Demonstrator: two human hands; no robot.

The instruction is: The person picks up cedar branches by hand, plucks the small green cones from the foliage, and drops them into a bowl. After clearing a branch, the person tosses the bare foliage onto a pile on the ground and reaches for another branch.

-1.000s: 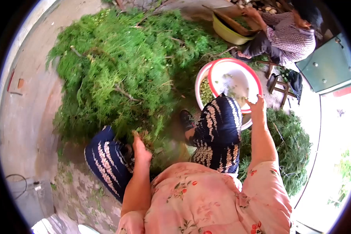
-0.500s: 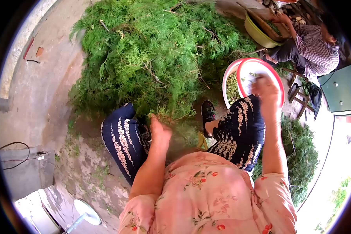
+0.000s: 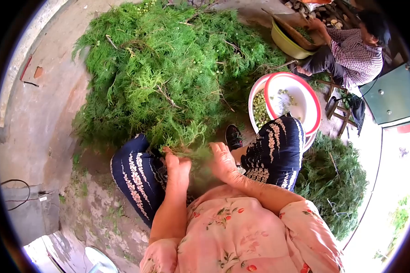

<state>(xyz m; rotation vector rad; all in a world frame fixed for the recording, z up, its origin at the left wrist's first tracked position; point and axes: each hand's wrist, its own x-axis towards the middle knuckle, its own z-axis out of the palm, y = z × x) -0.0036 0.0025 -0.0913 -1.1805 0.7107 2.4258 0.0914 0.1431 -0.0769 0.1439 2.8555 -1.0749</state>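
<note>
Between my knees, my left hand (image 3: 177, 167) is closed round a feathery green conifer sprig (image 3: 187, 150). My right hand (image 3: 223, 161) is at the other side of this sprig, its fingers curled in; whatever they grip is hidden and blurred. A large heap of cut conifer branches (image 3: 164, 73) lies in front of my legs. By my right knee, a white basin with a red rim (image 3: 300, 98) has some small green cones in it. It rests partly over another basin (image 3: 256, 98) filled with many green cones (image 3: 260, 111).
At the upper right a co-worker (image 3: 355, 54) sits beside a yellow-green tub (image 3: 284, 43) with a woven tray (image 3: 300, 38) leaning in it. More cut branches (image 3: 335, 182) lie behind my right leg. A green cabinet (image 3: 389, 95) stands at far right.
My right hand has moved from over the red-rimmed basin leftward to the sprig by my left hand. More cones show in that basin. My left hand still holds the greenery.
</note>
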